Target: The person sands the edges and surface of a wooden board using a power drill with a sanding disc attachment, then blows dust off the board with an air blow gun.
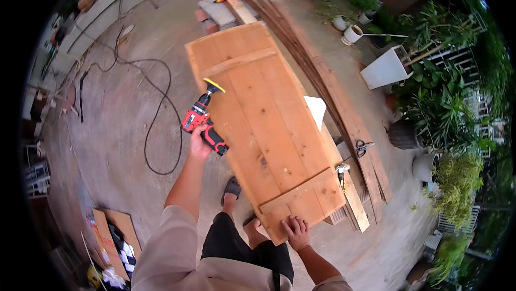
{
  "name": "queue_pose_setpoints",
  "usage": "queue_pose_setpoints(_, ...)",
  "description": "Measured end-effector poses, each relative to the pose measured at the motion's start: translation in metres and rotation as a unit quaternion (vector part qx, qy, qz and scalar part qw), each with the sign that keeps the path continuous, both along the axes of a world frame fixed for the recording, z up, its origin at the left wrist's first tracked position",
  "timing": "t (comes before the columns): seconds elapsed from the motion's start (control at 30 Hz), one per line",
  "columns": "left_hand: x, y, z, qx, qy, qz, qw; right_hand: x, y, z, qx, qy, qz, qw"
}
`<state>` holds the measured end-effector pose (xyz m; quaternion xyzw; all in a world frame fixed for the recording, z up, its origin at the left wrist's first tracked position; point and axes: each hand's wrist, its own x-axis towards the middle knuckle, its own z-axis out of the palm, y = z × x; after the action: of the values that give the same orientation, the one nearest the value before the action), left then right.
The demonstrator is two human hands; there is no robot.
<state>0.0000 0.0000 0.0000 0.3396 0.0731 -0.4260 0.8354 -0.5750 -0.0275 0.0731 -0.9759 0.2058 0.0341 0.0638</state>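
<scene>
Head view: our left hand (199, 141) curls fingers round the cordless drill (196, 119); our right hand (298, 234) rests fingers spread on the wooden panel (258, 129).

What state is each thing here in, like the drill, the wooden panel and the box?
Left hand: closed around the drill's grip
Drill: held up, pad fitted; running or not, can't tell
Right hand: resting on the wooden panel
Wooden panel: lying flat, raised off the ground
Cable: loosely looped
Box: open, things inside
Scissors: lying down, blades unclear
</scene>
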Motion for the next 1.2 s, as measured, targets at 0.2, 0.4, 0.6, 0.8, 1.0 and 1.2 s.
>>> queue_pose_setpoints(0.2, -0.031, 0.108, 0.062, 0.023, 0.008, 0.096, 0.995, 0.018, -0.003, -0.016, 0.014, -0.008, 0.025, 1.000)
queue_pose_setpoints(0.4, -0.115, 0.226, 0.081, 0.235, -0.146, 0.099, 0.956, 0.009, 0.011, -0.013, -0.016, -0.053, -0.063, 0.996)
queue_pose_setpoints(0.6, -0.163, 0.257, 0.065, 0.314, -0.238, 0.024, 0.919, -0.032, 0.069, -0.054, 0.082, -0.195, -0.492, 0.844)
queue_pose_setpoints(0.8, -0.135, 0.254, 0.035, 0.261, -0.371, -0.112, 0.884, 0.020, 0.079, -0.055, 0.552, -0.467, -0.609, 0.328)
queue_pose_setpoints(1.0, -0.106, 0.241, -0.010, 0.214, -0.469, -0.128, 0.847, 0.067, 0.081, -0.075, 0.267, -0.489, -0.585, 0.589)
queue_pose_setpoints(1.2, -0.044, 0.201, -0.063, 0.104, -0.541, -0.093, 0.830, 0.066, 0.092, -0.081, 0.262, -0.577, -0.540, 0.553)
